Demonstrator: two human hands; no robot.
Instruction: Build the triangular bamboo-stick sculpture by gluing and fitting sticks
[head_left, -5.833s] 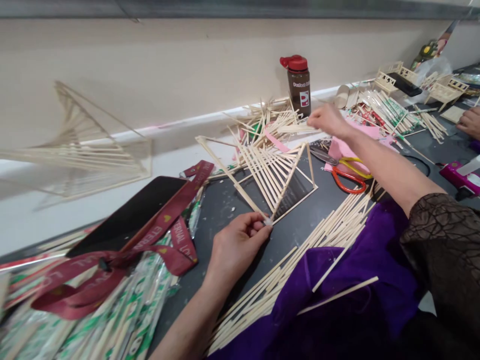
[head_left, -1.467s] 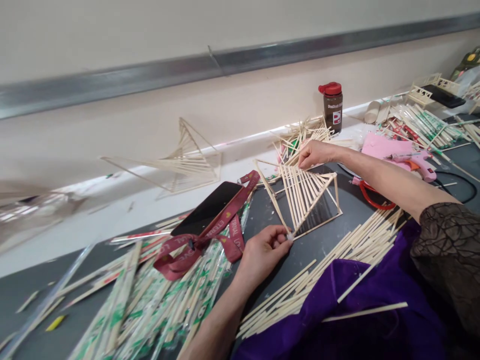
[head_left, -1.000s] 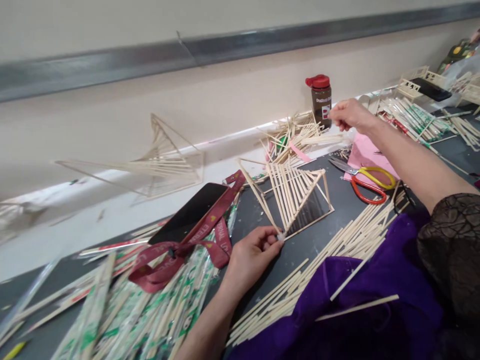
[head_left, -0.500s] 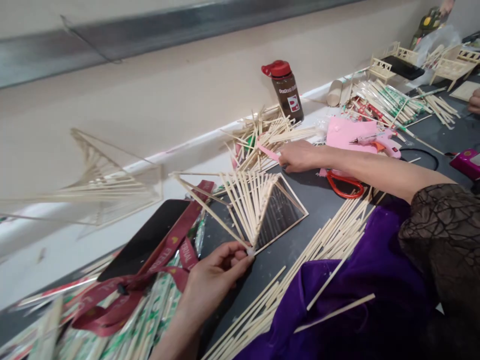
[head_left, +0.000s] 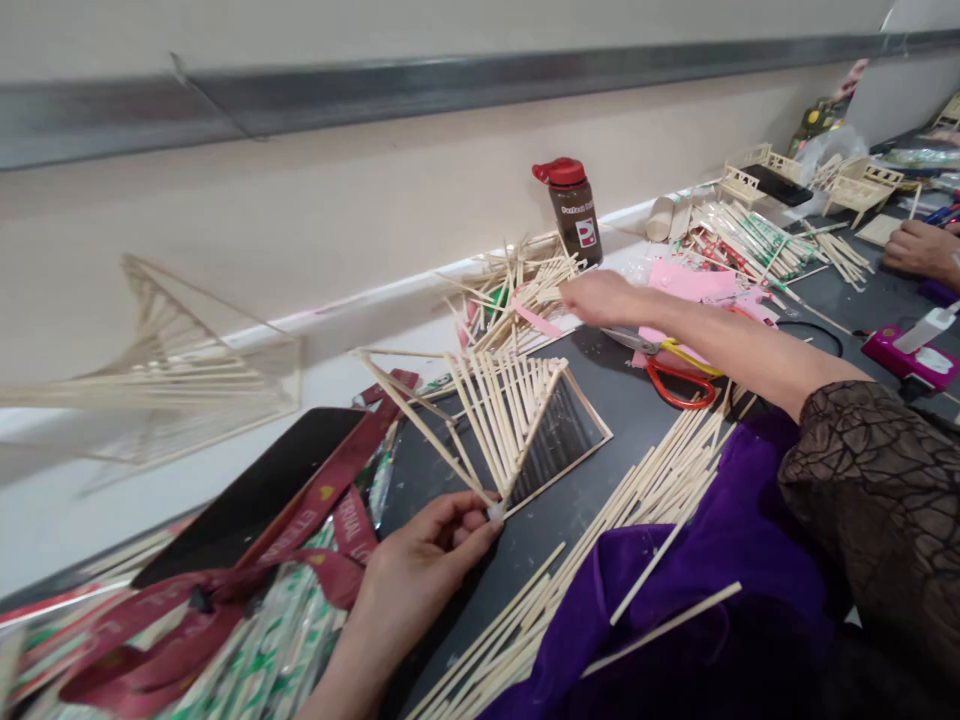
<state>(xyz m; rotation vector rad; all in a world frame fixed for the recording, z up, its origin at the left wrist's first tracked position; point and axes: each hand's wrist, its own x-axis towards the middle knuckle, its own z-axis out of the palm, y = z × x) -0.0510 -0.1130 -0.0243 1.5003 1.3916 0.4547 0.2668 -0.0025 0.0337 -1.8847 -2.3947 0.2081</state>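
My left hand (head_left: 442,540) pinches the near corner of a stick framework (head_left: 499,430), where a whitish blob sits on the joint. The framework is built of pale sticks fanned into a twisted shape and rests on the dark table. My right hand (head_left: 600,298) reaches over to a loose pile of short sticks (head_left: 517,285) near the wall. Its fingertips are among the sticks, and what they hold, if anything, is hidden. A pink strip (head_left: 536,318) lies just beside it. Scissors with red and yellow handles (head_left: 681,385) lie under my right forearm.
A bottle with a red lid (head_left: 576,215) stands by the wall. Long sticks (head_left: 600,530) lie along the near edge by purple cloth (head_left: 667,560). A black phone (head_left: 247,500) and red ribbon (head_left: 330,480) are at left. Another person's hand (head_left: 922,248) is at far right.
My right hand has shifted slightly up into the stick pile, away from the pink strip. The view has turned a little to the right. My left hand keeps its pinch on the framework.
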